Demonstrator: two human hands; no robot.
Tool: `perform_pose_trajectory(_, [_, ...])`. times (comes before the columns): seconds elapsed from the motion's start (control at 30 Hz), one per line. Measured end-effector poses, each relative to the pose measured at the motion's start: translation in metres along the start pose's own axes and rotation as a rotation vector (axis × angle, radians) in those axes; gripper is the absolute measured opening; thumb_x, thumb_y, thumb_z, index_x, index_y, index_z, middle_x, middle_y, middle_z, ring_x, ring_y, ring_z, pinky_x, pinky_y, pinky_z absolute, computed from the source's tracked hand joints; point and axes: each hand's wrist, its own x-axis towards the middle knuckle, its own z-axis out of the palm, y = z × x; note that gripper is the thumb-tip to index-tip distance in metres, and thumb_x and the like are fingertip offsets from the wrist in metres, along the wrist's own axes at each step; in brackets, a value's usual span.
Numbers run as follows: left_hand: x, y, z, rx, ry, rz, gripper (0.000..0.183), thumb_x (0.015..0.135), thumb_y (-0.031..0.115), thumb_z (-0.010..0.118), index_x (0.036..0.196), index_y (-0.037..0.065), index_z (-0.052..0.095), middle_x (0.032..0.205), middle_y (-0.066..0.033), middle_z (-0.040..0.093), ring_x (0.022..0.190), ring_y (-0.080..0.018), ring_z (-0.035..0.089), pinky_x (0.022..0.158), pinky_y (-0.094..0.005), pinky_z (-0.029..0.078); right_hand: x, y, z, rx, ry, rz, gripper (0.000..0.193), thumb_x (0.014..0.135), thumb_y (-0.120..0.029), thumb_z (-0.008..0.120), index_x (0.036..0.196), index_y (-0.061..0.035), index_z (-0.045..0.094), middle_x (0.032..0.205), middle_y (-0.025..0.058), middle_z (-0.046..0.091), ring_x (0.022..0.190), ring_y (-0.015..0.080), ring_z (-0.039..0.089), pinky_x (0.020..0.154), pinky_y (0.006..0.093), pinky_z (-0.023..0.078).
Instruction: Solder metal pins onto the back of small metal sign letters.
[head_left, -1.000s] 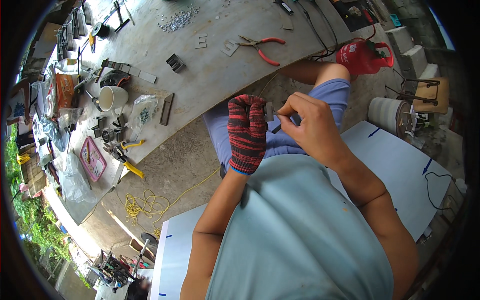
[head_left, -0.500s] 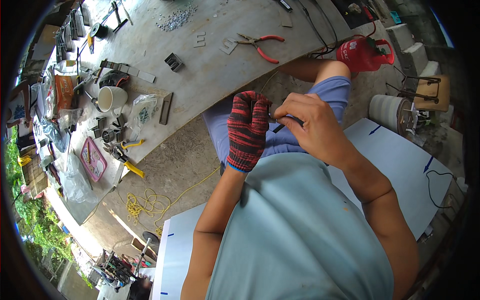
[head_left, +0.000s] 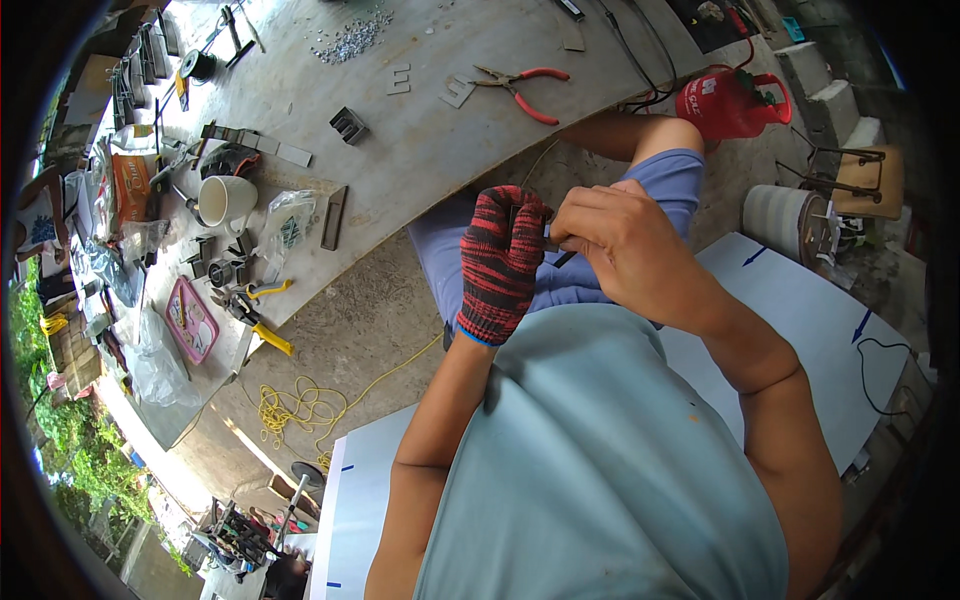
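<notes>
One grey piece shows between gloved left hand and right hand

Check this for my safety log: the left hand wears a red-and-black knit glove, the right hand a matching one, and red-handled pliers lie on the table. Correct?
Not quite: the right hand is bare in the head view. The rest holds: knit glove on the left hand, red-handled pliers on the table.

small grey piece | mostly hidden | between gloved left fingers and bare right fingers | tilt unclear
</notes>
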Motion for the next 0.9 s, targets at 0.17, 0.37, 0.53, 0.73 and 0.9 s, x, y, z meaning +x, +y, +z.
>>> perform_pose_trajectory(0.17, [0.001, 0.003, -0.001, 0.016, -0.016, -0.028, 0.013, 0.103, 0.013, 0.064, 0.111, 0.004, 0.061, 0.088, -0.0033, 0.069, 0.067, -0.0073, 0.058, 0.059, -0.0252, 0.049, -0.002, 0.002, 0.002, 0.008, -0.003, 0.019, 0.013, 0.084, 0.004, 0.068, 0.093, -0.0046, 0.065, 0.089, 0.0066, 0.066, 0.083, 0.0286, 0.065, 0.079, 0.0390, 0.041])
perform_pose_trajectory(0.37, [0.002, 0.006, -0.005, 0.049, -0.065, -0.010, 0.014, 0.106, 0.016, 0.059, 0.113, 0.004, 0.061, 0.092, -0.0046, 0.070, 0.071, -0.0088, 0.059, 0.061, -0.0262, 0.049, -0.006, 0.004, 0.006, 0.036, 0.031, 0.045, 0.012, 0.086, 0.001, 0.070, 0.096, -0.0051, 0.068, 0.091, 0.0058, 0.067, 0.084, 0.0287, 0.066, 0.080, 0.0380, 0.042])
perform_pose_trajectory(0.53, [0.004, 0.005, -0.010, 0.148, -0.003, 0.230, 0.016, 0.108, 0.019, 0.055, 0.113, 0.005, 0.061, 0.093, -0.0049, 0.070, 0.069, -0.0101, 0.059, 0.062, -0.0274, 0.050, -0.002, 0.005, -0.005, 0.339, 0.046, 0.165, 0.015, 0.091, 0.000, 0.068, 0.106, -0.0006, 0.071, 0.101, 0.0114, 0.070, 0.095, 0.0276, 0.069, 0.087, 0.0374, 0.052])
perform_pose_trajectory(0.73, [0.003, 0.005, -0.012, 0.108, -0.015, 0.150, 0.016, 0.108, 0.018, 0.055, 0.113, 0.004, 0.062, 0.094, -0.0052, 0.071, 0.073, -0.0105, 0.060, 0.065, -0.0277, 0.051, 0.001, 0.010, -0.018, 0.201, 0.103, 0.021, 0.015, 0.091, 0.000, 0.070, 0.105, 0.0014, 0.070, 0.106, 0.0120, 0.070, 0.101, 0.0277, 0.068, 0.087, 0.0361, 0.053])
perform_pose_trajectory(0.9, [0.004, 0.005, -0.008, 0.178, -0.016, 0.190, 0.015, 0.106, 0.014, 0.055, 0.112, 0.003, 0.062, 0.095, -0.0079, 0.071, 0.081, -0.0151, 0.065, 0.073, -0.0300, 0.053, 0.001, 0.006, 0.004, 0.069, 0.059, -0.094, 0.015, 0.083, 0.003, 0.073, 0.097, 0.0003, 0.068, 0.098, 0.0110, 0.068, 0.092, 0.0311, 0.065, 0.080, 0.0403, 0.053])
